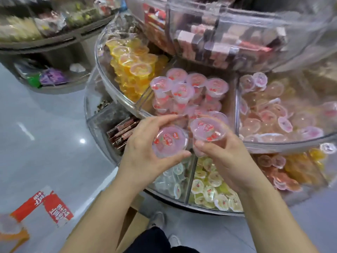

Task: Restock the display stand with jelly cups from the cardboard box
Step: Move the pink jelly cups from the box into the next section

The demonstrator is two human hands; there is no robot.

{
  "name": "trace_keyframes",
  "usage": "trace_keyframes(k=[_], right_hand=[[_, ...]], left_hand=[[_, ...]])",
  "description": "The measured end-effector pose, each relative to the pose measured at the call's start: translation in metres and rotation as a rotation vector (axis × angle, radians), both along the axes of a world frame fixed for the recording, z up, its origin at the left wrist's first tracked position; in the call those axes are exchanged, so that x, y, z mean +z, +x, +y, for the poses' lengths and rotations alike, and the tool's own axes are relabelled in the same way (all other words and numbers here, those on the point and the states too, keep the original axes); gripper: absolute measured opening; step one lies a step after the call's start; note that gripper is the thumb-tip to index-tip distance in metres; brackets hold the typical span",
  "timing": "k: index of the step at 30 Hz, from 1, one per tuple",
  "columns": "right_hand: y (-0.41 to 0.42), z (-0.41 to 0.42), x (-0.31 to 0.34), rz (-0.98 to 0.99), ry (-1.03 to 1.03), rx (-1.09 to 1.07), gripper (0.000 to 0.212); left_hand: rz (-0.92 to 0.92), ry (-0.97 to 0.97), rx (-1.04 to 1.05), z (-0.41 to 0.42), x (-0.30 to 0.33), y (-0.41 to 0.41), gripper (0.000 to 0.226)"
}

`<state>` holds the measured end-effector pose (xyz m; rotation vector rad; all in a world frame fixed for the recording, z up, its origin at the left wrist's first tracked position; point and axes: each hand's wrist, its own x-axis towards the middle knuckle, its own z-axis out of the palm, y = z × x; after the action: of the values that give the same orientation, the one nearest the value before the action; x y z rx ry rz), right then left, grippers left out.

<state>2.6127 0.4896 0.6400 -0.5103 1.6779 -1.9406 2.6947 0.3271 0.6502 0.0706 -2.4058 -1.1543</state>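
1. Two pink jelly cups are in the person's hands, one in each, held just in front of the clear round display stand (116, 92).
2. From the head camera, the left hand (144, 154) has its fingers curled wide around the left jelly cup (170, 140). The thumb presses the cup's near edge from below and the fingertips (175, 118) arch over its far rim, so the cup is pinched between them with its printed lid tilted toward the camera.
3. The right hand (226, 157) grips the right jelly cup (208, 129) from underneath. The thumb rests on the near side of the cup wall, the other fingers wrap behind it, mostly hidden, and the lid faces up and slightly forward.
4. The two cups sit side by side, almost touching, above the stand's rim.
5. Just beyond them, the middle compartment holds a stacked pile of pink cups (187, 90) with the same cherry-marked lids.
6. To the left of that pile, a compartment is packed with yellow cups (133, 64); to the right, a divider separates loose pale pink cups (269, 114).
7. Below the hands, the lower tier shows pale green cups (211, 189) and whitish ones beside them.
8. A cardboard box (134, 221) stands on the grey floor (36, 125) between the forearms, partly hidden.
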Motion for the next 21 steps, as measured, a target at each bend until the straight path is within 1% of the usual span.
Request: trace_keyframes(k=[3, 6, 8, 10, 12, 14, 15, 17, 19, 21], right_hand=[[-0.008, 0.014, 0.008, 0.15, 0.099, -0.146, 0.042], [-0.017, 0.021, 0.012, 0.262, 0.244, -0.264, 0.046], [-0.024, 0.02, 0.014, 0.302, 0.282, -0.317, 0.047], [-0.031, 0.017, 0.015, 0.32, 0.32, -0.362, 0.048], [-0.04, 0.014, 0.014, 0.337, 0.353, -0.416, 0.048], [-0.048, 0.011, 0.013, 0.364, 0.378, -0.483, 0.048], [-0.053, 0.01, 0.011, 0.369, 0.392, -0.51, 0.048], [-0.06, 0.008, 0.008, 0.359, 0.416, -0.55, 0.05], [-0.067, 0.007, 0.005, 0.355, 0.435, -0.568, 0.05], [-0.071, 0.006, 0.001, 0.369, 0.479, -0.576, 0.052]], left_hand=[[0.003, -0.071, -0.098, 0.004, 0.01, -0.024, 0.054], [-0.062, -0.116, -0.153, 0.004, 0.021, -0.048, 0.057], [-0.154, -0.09, -0.166, 0.005, 0.028, -0.063, 0.058], [-0.256, -0.024, -0.203, 0.003, 0.031, -0.076, 0.055], [-0.334, 0.015, -0.29, -0.001, 0.033, -0.089, 0.051], [-0.371, 0.011, -0.381, -0.006, 0.036, -0.101, 0.049], [-0.363, -0.014, -0.406, -0.007, 0.038, -0.107, 0.049], [-0.272, -0.125, -0.4, -0.008, 0.038, -0.119, 0.052], [-0.183, -0.283, -0.338, -0.006, 0.036, -0.133, 0.059], [-0.15, -0.465, -0.25, -0.003, 0.032, -0.142, 0.064]])
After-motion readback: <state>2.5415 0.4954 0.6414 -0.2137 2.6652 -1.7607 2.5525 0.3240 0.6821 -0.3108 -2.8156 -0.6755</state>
